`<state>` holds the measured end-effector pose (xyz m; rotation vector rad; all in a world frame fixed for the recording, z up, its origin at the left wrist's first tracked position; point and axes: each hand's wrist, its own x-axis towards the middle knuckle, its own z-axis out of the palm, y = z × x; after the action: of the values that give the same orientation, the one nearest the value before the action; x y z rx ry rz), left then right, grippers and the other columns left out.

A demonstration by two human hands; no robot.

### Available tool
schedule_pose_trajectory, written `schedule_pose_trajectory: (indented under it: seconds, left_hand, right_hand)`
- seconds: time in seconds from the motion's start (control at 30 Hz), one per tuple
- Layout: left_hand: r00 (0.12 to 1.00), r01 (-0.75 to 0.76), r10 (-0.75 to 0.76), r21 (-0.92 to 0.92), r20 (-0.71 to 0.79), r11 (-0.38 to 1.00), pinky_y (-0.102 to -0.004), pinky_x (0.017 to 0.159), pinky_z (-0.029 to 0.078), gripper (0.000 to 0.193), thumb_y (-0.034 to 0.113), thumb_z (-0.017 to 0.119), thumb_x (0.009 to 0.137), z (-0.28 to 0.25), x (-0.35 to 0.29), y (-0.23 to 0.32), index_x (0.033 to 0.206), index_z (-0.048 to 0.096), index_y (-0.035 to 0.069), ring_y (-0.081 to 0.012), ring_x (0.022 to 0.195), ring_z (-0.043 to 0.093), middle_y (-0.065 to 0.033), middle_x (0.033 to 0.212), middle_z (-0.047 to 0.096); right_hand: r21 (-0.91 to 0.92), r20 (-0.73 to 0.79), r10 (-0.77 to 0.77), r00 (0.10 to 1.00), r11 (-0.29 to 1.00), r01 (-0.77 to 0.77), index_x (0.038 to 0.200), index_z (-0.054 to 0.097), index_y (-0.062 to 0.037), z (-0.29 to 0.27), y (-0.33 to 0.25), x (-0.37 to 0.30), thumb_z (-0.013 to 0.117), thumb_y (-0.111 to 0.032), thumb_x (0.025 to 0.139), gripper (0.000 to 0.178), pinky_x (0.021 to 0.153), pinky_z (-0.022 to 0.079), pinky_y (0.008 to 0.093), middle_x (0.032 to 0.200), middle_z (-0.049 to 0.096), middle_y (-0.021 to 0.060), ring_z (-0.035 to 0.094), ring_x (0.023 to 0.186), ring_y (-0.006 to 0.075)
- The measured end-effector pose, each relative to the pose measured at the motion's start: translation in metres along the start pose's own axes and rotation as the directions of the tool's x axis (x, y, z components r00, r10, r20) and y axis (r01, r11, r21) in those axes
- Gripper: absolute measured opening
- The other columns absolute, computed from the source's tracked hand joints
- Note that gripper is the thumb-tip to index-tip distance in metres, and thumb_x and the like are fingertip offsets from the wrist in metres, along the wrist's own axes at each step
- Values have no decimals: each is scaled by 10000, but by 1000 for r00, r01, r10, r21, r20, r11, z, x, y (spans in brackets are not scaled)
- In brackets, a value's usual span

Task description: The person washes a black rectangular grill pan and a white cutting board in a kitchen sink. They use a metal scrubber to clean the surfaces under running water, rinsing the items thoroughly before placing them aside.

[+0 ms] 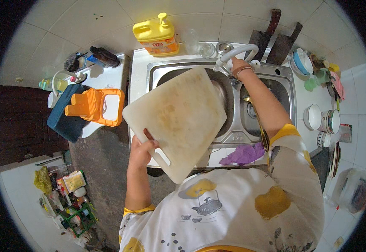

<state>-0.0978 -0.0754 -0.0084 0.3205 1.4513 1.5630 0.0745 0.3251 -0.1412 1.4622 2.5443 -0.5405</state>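
A worn, stained white cutting board is tilted over the left basin of the steel double sink. My left hand grips it at the handle slot near its lower left edge, with the fingers passing through the slot. At the back of the sink, my right hand is closed at the base of the white faucet, and its fingers are partly hidden there. The board covers most of the left basin. Below the right basin, a crumpled purple cloth lies on the counter's front edge.
A yellow pump jug and a glass jar stand behind the sink. Two cleavers lean on the back wall. Bowls sit on the right. An orange plastic basket rests on the left counter. Clutter fills the floor's left side.
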Motion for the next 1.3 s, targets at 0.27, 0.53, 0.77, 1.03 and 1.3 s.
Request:
schedule_pose_trajectory:
  seconds: [0.27,0.53,0.77,1.03,1.3]
  left_hand:
    - [998,-13,13,2,-57,1000,-230,435,379,272,71,550,674,3,-15,44,934,476,38,-130,498,461,-53,780,519]
    - [989,-67,57,-69,-134,995,-250,445,420,271,117,542,707,-29,-9,45,963,503,35,-139,507,506,-99,774,573]
    - [913,225,-204,17,-352,974,-344,678,501,288,311,514,889,-21,72,-12,1006,568,53,-203,758,581,-110,886,582]
    - [954,233,-297,507,47,830,-334,472,420,325,291,398,945,33,212,-136,999,496,-14,-164,528,490,-70,668,520]
    - [943,198,-299,474,147,858,-338,625,421,313,280,429,924,102,265,-144,1033,541,10,-171,681,498,-61,761,548]
  right_hand:
    - [733,-159,247,956,678,-53,1245,458,7,70,6,-71,659,-545,723,786,863,462,370,1055,620,209,601,989,304]
    - [806,570,-22,821,208,-554,1116,560,-103,69,-9,-117,737,-371,691,533,766,483,391,995,608,65,590,944,183]
    - [858,411,145,900,270,-436,1316,346,55,23,61,-181,742,-225,700,784,740,518,364,1113,569,157,574,991,240]
    - [815,-297,558,775,571,-98,1165,481,61,29,132,-250,735,-202,709,585,739,482,297,999,612,99,578,837,184]
    - [879,-415,611,674,459,125,1110,501,9,2,122,-277,701,-111,772,410,697,464,240,928,577,21,535,784,109]
